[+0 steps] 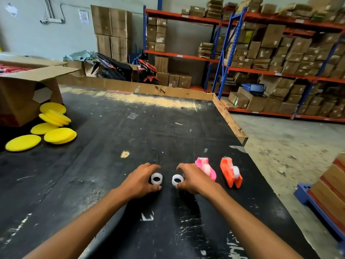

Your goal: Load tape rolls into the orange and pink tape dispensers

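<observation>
Two white tape rolls lie on the black table. My left hand (141, 179) curls around the left roll (156, 178), thumb and fingers touching its sides. My right hand (192, 177) pinches the right roll (177, 180), which is tilted up off the table. Just right of that hand stands the pink dispenser (206, 168), partly hidden behind my knuckles. Further right stands the orange dispenser (230, 171). Each dispenser shows a whitish roll in its middle.
Several yellow foam discs (54, 128) lie at the far left beside an open cardboard box (26, 94). The table's right edge (261, 176) runs close past the orange dispenser. A blue pallet with boxes (321, 202) stands on the floor at right.
</observation>
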Available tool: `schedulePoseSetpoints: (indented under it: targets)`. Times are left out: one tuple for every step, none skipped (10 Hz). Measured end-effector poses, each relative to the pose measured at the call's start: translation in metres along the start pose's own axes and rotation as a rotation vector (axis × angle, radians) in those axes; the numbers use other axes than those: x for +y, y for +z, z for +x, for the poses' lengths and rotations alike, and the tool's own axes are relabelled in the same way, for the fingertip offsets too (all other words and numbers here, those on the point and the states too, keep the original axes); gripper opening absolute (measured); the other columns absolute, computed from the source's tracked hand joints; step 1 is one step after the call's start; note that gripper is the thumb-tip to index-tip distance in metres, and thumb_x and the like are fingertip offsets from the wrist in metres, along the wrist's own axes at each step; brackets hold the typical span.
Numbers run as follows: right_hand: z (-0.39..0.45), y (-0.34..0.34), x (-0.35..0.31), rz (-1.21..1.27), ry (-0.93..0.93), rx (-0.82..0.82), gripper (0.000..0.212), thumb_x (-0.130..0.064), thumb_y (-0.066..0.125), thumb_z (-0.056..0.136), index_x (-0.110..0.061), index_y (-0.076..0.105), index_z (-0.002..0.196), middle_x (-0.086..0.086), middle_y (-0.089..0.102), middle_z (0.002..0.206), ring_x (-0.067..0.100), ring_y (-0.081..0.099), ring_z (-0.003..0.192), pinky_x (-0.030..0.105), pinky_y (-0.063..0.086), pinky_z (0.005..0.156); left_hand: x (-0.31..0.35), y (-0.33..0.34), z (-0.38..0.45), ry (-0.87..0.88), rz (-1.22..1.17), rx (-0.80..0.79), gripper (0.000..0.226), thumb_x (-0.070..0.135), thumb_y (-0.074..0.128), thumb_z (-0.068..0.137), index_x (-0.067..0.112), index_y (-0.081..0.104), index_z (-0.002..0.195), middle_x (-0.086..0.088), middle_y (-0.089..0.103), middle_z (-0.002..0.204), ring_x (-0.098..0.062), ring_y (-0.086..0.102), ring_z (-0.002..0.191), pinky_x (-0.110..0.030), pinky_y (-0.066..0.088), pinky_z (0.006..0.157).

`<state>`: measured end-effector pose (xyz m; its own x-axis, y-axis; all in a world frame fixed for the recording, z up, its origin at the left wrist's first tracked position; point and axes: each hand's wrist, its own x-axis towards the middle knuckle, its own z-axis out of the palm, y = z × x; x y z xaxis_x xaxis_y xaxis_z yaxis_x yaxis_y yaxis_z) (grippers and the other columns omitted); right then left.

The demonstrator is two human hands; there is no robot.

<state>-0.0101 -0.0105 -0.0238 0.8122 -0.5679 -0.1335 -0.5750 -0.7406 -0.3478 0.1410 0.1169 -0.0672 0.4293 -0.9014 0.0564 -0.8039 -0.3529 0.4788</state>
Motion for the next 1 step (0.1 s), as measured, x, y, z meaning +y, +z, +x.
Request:
schedulePoseSetpoints:
  targets:
    - [-0.0328, -0.0098, 0.0063, 0.014, -0.030, 0.028, 0.045, -0.038, 0.065, 0.083, -0.015, 0.056, 0.120, 0.006, 0.063, 0.113, 0.025, 0.060, 0.105, 0.038, 0.050, 0.085, 0.0000, -0.0043, -0.0224, -0.016, -0.008, 0.023, 0.075, 0.052, 0.068, 0.073, 0.024, 0.043, 0.137, 0.005, 0.050, 0.126, -0.014, 0.043, 0.125, -0.035, 0.042, 0.101]
